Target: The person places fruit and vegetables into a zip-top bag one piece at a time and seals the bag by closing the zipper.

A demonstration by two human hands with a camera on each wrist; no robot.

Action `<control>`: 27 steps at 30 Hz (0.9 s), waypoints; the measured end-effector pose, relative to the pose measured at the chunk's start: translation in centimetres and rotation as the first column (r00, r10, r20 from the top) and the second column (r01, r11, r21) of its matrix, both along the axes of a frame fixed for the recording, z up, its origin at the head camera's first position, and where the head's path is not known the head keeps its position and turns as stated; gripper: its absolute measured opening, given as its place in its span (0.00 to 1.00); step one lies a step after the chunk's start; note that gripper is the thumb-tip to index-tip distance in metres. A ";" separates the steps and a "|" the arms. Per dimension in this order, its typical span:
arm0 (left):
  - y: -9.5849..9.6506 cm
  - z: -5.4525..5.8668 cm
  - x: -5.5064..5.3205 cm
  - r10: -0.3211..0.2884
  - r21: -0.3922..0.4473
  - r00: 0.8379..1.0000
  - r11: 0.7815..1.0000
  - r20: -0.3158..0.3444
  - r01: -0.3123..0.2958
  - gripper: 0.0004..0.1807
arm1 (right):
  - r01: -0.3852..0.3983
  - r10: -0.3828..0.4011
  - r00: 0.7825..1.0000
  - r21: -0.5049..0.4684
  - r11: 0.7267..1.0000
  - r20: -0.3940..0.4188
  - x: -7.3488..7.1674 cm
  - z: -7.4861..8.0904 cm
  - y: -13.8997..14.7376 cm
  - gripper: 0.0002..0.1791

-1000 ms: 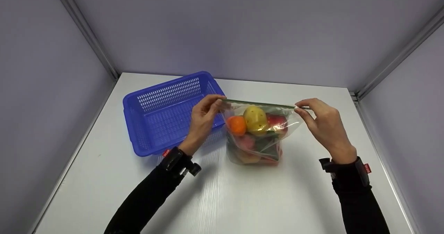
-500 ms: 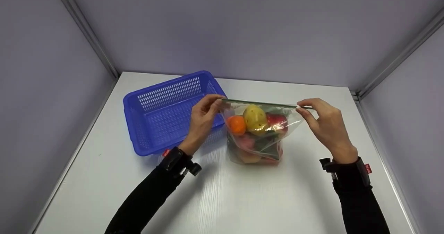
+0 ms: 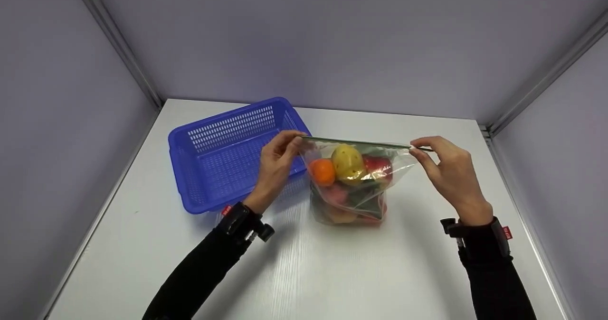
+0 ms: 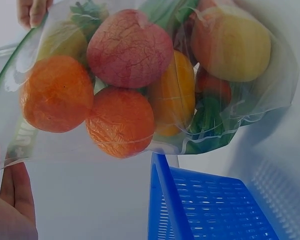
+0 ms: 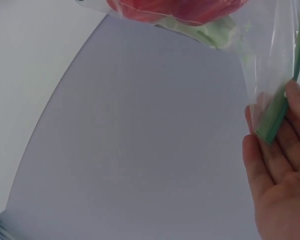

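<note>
A clear zip bag (image 3: 401,164) full of fruit and vegetables stands on the table, its green zip edge (image 3: 356,142) stretched along the top. My left hand (image 3: 274,164) pinches the left end of that edge. Close to the right end, my right hand (image 3: 450,170) pinches the strip between thumb and fingers; the green tip lies across its fingers in the right wrist view. Inside the bag are an orange fruit (image 3: 323,172), a yellow fruit with dark spots (image 3: 348,161) and a red one (image 3: 378,167). The left wrist view also shows a pink wrinkled fruit (image 4: 130,50) and green leaves.
A blue perforated plastic basket (image 3: 232,161) sits on the white table (image 3: 332,272), left of the bag and partly behind my left hand. Grey panels (image 3: 304,44) enclose the table at the back and both sides.
My right hand has moved slightly right along the zip edge, toward its end. The left hand keeps its pinch almost in place, and the basket has not moved.
</note>
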State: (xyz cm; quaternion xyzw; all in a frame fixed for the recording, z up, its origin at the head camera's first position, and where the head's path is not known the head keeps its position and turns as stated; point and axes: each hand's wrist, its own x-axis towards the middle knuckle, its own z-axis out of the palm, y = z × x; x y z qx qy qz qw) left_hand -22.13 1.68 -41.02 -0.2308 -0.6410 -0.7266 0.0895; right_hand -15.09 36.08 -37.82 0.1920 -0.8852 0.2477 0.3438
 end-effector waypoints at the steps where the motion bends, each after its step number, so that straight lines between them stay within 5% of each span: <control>1: 0.0 0.0 0.0 0.000 0.000 1.000 1.000 0.000 0.000 0.11 | 0.003 -0.003 1.000 0.001 1.000 0.001 0.0 0.0 0.1 0.11; 27: 0.0 -0.3 0.0 0.041 -0.013 0.999 0.999 0.018 -0.040 0.12 | 0.066 -0.067 0.998 -0.027 0.997 -0.018 0.5 -0.5 1.6 0.10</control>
